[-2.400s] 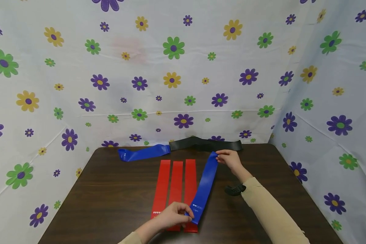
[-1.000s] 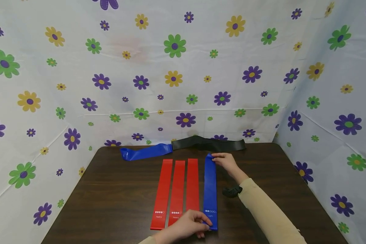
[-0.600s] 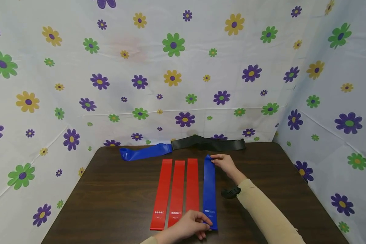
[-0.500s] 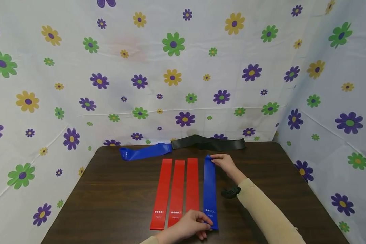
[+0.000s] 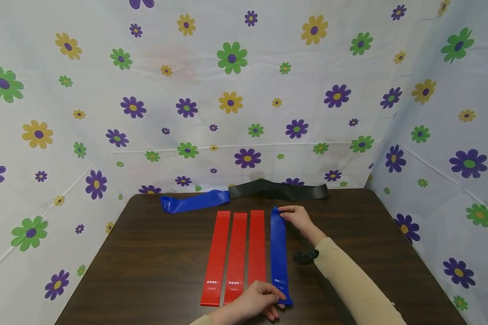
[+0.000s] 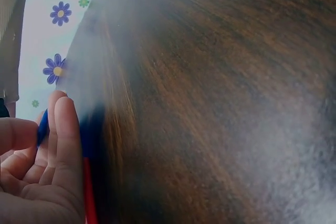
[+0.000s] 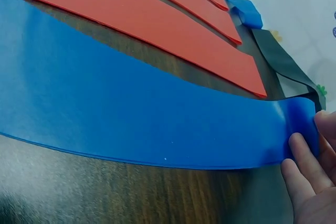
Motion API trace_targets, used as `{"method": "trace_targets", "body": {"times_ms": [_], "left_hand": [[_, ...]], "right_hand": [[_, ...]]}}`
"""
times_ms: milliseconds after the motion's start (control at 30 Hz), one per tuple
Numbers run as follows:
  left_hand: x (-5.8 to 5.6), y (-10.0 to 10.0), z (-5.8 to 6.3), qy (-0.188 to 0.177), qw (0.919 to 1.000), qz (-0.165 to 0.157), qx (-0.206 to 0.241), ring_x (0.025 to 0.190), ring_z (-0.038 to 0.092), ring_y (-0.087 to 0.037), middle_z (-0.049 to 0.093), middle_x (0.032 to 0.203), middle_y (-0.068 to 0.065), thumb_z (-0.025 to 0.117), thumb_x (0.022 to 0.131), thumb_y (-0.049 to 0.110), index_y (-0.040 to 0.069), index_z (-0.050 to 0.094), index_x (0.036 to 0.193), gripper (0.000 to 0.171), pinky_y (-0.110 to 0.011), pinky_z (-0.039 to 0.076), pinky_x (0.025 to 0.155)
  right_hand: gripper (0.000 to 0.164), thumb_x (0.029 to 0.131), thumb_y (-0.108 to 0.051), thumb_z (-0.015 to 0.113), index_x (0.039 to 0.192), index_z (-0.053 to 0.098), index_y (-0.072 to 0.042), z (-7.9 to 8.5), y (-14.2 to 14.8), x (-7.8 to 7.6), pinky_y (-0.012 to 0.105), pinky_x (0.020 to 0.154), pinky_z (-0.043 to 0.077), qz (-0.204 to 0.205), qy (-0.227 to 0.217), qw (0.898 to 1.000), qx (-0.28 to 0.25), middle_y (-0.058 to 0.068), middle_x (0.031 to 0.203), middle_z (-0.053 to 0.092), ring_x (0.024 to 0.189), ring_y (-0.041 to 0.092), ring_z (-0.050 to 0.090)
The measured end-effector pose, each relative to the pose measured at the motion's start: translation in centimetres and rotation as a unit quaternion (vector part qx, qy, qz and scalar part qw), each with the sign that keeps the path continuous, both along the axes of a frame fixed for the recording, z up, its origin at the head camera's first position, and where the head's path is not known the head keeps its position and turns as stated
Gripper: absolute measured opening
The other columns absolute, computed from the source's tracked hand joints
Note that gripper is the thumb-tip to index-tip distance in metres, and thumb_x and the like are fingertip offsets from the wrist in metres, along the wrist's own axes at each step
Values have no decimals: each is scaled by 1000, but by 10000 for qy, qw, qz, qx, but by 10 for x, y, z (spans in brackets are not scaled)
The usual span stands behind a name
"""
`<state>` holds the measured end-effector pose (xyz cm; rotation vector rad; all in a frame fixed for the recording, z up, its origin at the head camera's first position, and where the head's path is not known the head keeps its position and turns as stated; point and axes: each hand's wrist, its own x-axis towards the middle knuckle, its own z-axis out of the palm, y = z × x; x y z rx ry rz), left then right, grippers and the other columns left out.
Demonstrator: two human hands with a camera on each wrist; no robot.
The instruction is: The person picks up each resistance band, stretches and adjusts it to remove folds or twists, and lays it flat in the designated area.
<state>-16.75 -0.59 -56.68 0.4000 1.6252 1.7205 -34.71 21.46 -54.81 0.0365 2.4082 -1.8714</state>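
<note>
A blue resistance band (image 5: 278, 253) marked "Light" lies lengthwise on the table, right of three red resistance bands. My right hand (image 5: 300, 220) pinches its far end; the right wrist view shows that end curled up at the fingers (image 7: 307, 161). With thumb and fingers my left hand (image 5: 257, 300) pinches the near end, and a blue edge shows between them in the left wrist view. The left red band (image 5: 215, 257) and middle red band (image 5: 236, 257) read "Heavy". The right red band (image 5: 256, 246) has its near end hidden behind my left hand.
Along the back edge of the dark wooden table (image 5: 154, 253) lie another blue band (image 5: 195, 201) and a black band (image 5: 276, 190), their ends meeting. A white flowered cloth (image 5: 252, 90) stands behind the table and at both sides.
Both hands have brought the blue band from a slant over the right red band to a straight place beside it. Lately its far end has shifted slightly left.
</note>
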Motion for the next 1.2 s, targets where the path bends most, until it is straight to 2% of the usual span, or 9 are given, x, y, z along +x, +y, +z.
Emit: {"method": "trace_targets", "body": {"times_ms": [200,600,800,1200], "left_hand": [[1,0,-2,-26,10000,35,27,59,62,-7,71,88,-17,52,96,1,-5,70,102,20,-21,54,54],[0,1,-1,-142,9994,-6,-320,60,63,-7,71,87,-14,55,96,5,-2,71,102,19,-25,56,58],[-2,2,-2,-192,9986,-42,-492,60,64,-7,72,86,-12,54,96,6,-1,72,102,20,-26,56,57],[-6,0,-6,-448,9983,-185,-317,61,65,-7,72,88,-15,51,98,9,-2,72,104,24,-25,56,56]], "right_hand": [[27,93,-2,60,117,65,8,-4,-3,-1,40,97,45,57,0,10000,0,24,124,60,116,32,58],[33,96,-13,60,120,63,9,-6,-8,2,42,99,45,-8,-219,9997,-103,25,126,59,115,31,58],[32,96,-12,60,120,63,9,-6,-10,1,41,98,45,15,-215,9997,-124,25,125,59,115,29,58],[33,97,-12,57,122,62,9,-5,-11,0,41,99,45,112,-209,9997,-9,24,125,60,115,30,58]]}}
